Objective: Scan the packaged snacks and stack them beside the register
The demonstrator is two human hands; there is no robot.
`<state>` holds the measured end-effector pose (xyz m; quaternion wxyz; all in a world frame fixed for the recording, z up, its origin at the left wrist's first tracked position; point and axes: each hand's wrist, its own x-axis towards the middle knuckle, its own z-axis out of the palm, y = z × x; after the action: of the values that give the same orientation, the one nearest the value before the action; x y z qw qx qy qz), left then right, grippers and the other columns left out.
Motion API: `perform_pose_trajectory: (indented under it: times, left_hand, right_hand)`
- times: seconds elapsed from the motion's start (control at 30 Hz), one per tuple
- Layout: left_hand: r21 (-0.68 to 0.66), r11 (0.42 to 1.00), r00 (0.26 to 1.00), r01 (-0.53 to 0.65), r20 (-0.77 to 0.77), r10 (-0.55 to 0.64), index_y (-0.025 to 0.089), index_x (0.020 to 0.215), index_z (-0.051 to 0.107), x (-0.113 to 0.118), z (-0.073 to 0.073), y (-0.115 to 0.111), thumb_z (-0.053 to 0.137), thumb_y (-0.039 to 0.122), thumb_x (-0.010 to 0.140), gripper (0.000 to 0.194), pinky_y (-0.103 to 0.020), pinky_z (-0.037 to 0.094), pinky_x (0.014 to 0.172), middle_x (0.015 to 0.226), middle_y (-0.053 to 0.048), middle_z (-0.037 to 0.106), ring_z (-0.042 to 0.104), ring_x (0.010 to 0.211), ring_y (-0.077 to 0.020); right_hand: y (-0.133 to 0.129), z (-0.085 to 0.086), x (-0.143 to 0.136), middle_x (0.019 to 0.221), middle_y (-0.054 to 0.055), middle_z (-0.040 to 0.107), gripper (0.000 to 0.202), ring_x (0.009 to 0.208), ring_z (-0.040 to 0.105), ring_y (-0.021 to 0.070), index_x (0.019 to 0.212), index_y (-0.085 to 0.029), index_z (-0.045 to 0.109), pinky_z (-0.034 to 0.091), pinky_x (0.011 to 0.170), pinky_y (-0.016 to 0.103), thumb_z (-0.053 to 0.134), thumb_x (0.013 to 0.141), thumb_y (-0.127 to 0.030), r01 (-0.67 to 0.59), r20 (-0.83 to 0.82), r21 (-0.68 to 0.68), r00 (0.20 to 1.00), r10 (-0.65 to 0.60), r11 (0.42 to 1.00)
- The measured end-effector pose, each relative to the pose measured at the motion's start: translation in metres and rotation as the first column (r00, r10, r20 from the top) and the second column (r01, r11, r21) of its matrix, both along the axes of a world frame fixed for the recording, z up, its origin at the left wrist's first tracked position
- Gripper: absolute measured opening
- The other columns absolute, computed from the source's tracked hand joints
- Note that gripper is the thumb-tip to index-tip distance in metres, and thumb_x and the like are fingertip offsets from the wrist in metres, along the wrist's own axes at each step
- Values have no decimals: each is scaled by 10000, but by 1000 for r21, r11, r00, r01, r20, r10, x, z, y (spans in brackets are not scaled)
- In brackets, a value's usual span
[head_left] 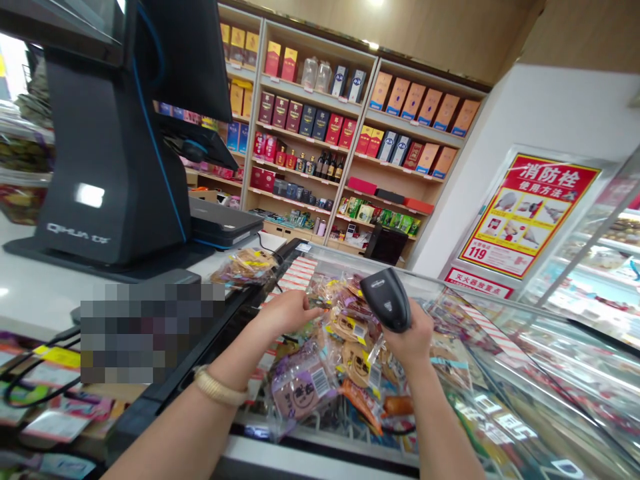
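My right hand (pixel 415 333) is wrapped around a black handheld barcode scanner (pixel 387 300), holding it above a heap of packaged snacks. Its head points up and to the left. My left hand (pixel 293 311), with a beaded bracelet on the wrist, reaches in at the heap's left side. Its fingers are curled and partly hidden, so what they grip cannot be made out. Below the hands lie a purple-and-clear snack packet (pixel 303 390) with a barcode, a round biscuit packet (pixel 357 363) and an orange packet (pixel 363 403). The heap rests on a glass-topped counter.
At left stands a black point-of-sale terminal (pixel 110 167) on a white counter (pixel 20 267). More snack packets (pixel 245 267) lie beside it. A blurred-out device area (pixel 150 333) is nearer me. Glass freezer cases (pixel 565 373) are at right, shelves of boxed bottles (pixel 305 127) behind.
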<state>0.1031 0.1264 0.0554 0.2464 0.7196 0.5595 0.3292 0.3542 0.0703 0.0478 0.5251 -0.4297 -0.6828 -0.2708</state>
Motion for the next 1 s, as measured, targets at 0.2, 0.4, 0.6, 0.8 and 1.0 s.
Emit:
perform_pose_trajectory:
  times: [0.2, 0.4, 0.6, 0.8, 1.0]
  left_hand:
    - [-133, 976, 960, 171, -199, -195, 227, 797, 693, -34, -10, -52, 814, 462, 448, 438, -278, 387, 643, 810, -57, 724, 630, 735, -256]
    - [-42, 991, 962, 130, -236, -136, 224, 1112, 676, -31, -29, -82, 806, 423, 492, 664, -366, 394, 905, 1061, -115, 706, 608, 1029, -344]
    - [-77, 989, 985, 128, 129, -117, 191, 946, 627, -32, -30, -97, 719, 271, 589, 378, -277, 449, 739, 895, -14, 690, 624, 814, -205]
    - [-37, 993, 721, -115, 684, 109, 186, 953, 536, -32, -53, -95, 662, 464, 709, 391, -301, 512, 698, 898, -26, 662, 636, 813, -194]
    - [58, 940, 576, -336, 802, 156, 196, 1137, 483, -23, -67, -98, 629, 487, 781, 482, -408, 498, 921, 1146, -93, 640, 629, 1044, -241]
  right_hand:
    - [2, -1, -2, 696, 29, 604, 102, 656, 587, 201, 780, -201, 579, 455, 592, 301, 608, 755, -296, -24, 26, -42, 999, 25, 999]
    - [3, -1, -4, 719, 40, 632, 134, 673, 601, 208, 808, -193, 600, 463, 615, 309, 630, 764, -317, -7, 40, -28, 999, 9, 1000]
    - [2, -2, -2, 689, 36, 614, 98, 655, 592, 205, 777, -202, 580, 455, 597, 302, 613, 774, -294, -24, 52, -37, 998, 26, 999]
    - [0, -1, -2, 689, 32, 599, 101, 656, 585, 207, 779, -213, 574, 446, 581, 302, 614, 778, -305, -58, 60, -50, 996, 61, 997]
    - [-11, 10, -10, 712, 32, 622, 92, 644, 585, 196, 828, -208, 592, 443, 573, 294, 611, 786, -288, -183, 135, -96, 971, 195, 978]
